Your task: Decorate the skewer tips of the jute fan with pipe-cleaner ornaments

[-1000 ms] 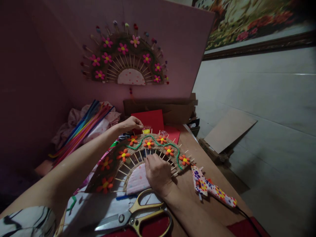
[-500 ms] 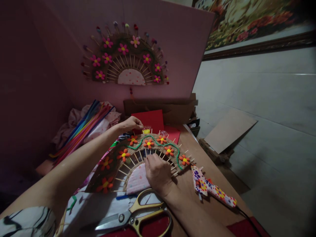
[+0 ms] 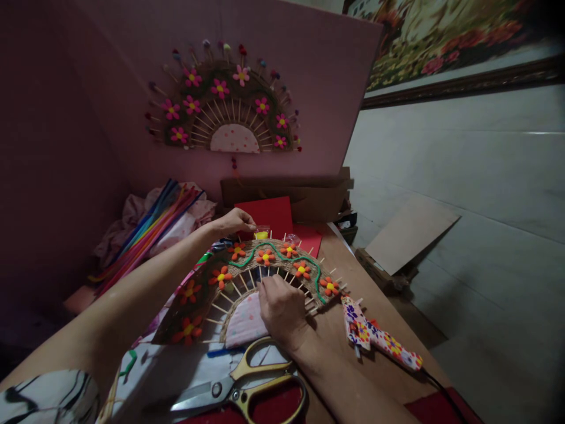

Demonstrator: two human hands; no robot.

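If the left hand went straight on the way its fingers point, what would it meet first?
Probably the small yellow piece just right of the left hand, though depth is unclear; it might pass over toward the red card.

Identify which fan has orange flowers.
The lower fan, by the right hand: it bears orange flowers. The upper fan has pink flowers.

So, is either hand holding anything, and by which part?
Can't tell: the right hand covers part of the orange-flowered fan's middle; the left hand is by its far edge.
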